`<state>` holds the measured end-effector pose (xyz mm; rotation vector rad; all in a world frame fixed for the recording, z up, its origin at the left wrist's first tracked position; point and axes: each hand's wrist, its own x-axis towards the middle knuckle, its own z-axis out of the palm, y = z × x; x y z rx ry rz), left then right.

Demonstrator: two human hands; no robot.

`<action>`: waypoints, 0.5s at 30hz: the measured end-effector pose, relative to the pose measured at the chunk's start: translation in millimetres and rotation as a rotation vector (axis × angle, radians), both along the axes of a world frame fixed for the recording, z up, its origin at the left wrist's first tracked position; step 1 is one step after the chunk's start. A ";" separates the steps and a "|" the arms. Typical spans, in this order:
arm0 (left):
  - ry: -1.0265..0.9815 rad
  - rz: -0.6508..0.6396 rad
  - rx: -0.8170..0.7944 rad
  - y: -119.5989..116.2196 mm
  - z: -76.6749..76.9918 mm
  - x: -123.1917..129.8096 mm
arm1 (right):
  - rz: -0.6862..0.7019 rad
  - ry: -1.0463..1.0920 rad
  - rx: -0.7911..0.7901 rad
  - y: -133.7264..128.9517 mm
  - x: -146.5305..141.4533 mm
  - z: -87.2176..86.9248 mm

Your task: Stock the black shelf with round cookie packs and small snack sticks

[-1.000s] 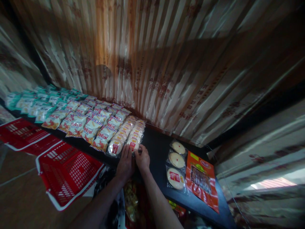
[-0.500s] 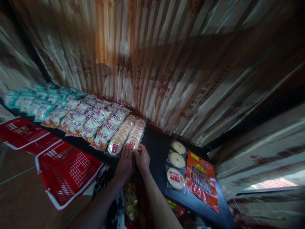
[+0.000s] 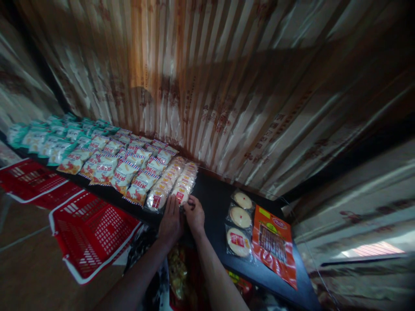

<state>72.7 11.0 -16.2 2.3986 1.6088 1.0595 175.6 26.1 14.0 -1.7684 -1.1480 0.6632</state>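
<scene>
Two rows of round flat cakes in clear wrappers lie side by side on a black shelf (image 3: 210, 207). At the near end of the right-hand row is a wrapped cake (image 3: 180, 193) with a red label. My left hand (image 3: 171, 220) rests its straight, flat fingers on this cake's near left edge. On the other side, my right hand (image 3: 196, 216) has its fingers curled in close to the wrapper's near right corner. Whether it pinches the wrapper is hidden. Left of my hands, the neighbouring row ends in another wrapped cake (image 3: 156, 200).
White-and-orange snack bags (image 3: 138, 186) and green snack bags (image 3: 60, 147) fill the shelf's left part. Three round cakes (image 3: 239, 242) and an orange-red packet (image 3: 274, 244) lie right. Red baskets (image 3: 94, 229) stand below left. A pleated printed curtain (image 3: 194, 86) hangs behind.
My right hand has shifted very slightly, its fingers curling a little more beside the cake. My left hand stays in place, and the goods on the shelf look unchanged.
</scene>
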 end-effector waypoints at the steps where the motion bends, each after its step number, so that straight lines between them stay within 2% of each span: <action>1: -0.001 0.007 0.001 -0.7 0.8 0.0 | -0.016 0.053 0.014 -0.3 0.8 -1.2; 4: 0.007 0.016 0.000 -2.3 3.5 -0.3 | -0.039 0.140 0.068 -1.5 2.6 -3.9; 8: 0.031 -0.001 0.004 -2.5 4.8 -0.8 | 0.021 0.149 0.125 -1.7 3.4 -6.1; 12: 0.066 -0.008 -0.004 -1.0 3.7 0.0 | 0.063 0.218 0.112 -1.3 2.2 -7.5; 15: 0.081 -0.004 -0.012 -0.2 2.7 0.2 | 0.047 0.186 0.073 -1.6 1.8 -7.9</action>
